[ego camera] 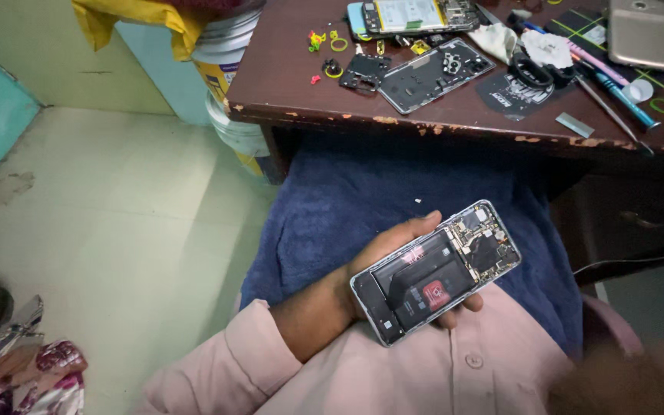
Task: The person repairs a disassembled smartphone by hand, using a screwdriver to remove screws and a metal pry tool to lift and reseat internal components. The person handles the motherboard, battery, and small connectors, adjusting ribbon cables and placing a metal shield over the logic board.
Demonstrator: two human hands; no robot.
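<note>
Left hand [393,253]: cradling an opened phone [436,273] from beneath, palm up, with the fingers curling around its lower long edge and clamping on the frame.
Opened phone: lying face down in that hand with its back cover off, showing a black battery with a red label in the middle and the circuit board at the upper right end; it is being held over the lap, below the table edge and well apart from the parts on the table.
Right hand: only a dark blurred shape is showing at the lower right corner [624,380]; I cannot tell whether it is a hand, or whether it is open or closed.
Lap: a dark blue towel [363,192] is hanging over the knees, under the phone; the pink shirt sleeve [232,361] is covering the left forearm.
Table [286,69]: dark brown, with a chipped front edge, standing just beyond the knees.
On the table: a detached back cover [436,74] is lying near the front edge, a small black board part [364,73] just beside it on the left, a second opened phone [413,15] behind them, a gold phone [639,32] at the far right, and a blue-handled screwdriver [628,98] near it.
Floor area: white buckets [228,61] are standing stacked at the left of the table.
</note>
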